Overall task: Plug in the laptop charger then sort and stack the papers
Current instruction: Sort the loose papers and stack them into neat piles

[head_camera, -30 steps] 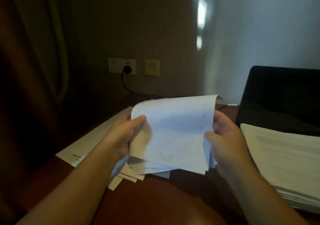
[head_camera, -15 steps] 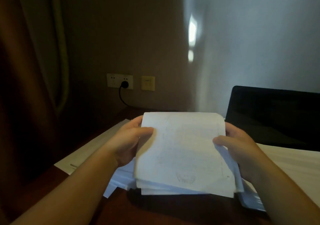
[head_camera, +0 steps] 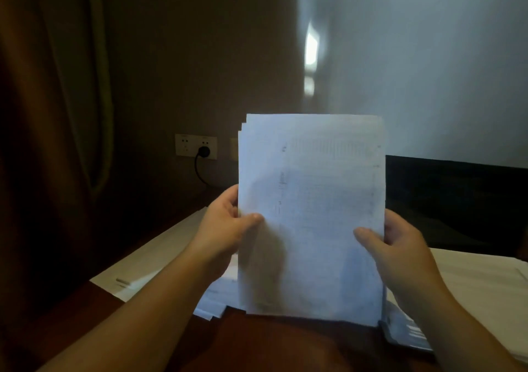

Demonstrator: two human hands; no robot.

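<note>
I hold a sheaf of white papers point(head_camera: 314, 200) upright in front of me, its lower edge near the wooden desk point(head_camera: 271, 346). My left hand point(head_camera: 228, 228) grips its left edge with the thumb on the front. On the opposite edge, my right hand point(head_camera: 400, 246) grips the same way. Loose sheets point(head_camera: 217, 297) lie under the sheaf. A black charger plug point(head_camera: 204, 151) sits in the wall socket point(head_camera: 195, 146), its cable hanging down. The dark laptop point(head_camera: 457, 197) stands open at the right.
One flat pile of paper point(head_camera: 148, 260) lies on the desk to the left, another thick pile point(head_camera: 485, 286) at the right in front of the laptop. A brown curtain point(head_camera: 51, 114) hangs at the left. The wall stands close behind the desk.
Both hands have raised the sheaf from a low tilt over the desk to upright. The view has tipped up, so socket and laptop sit lower in frame.
</note>
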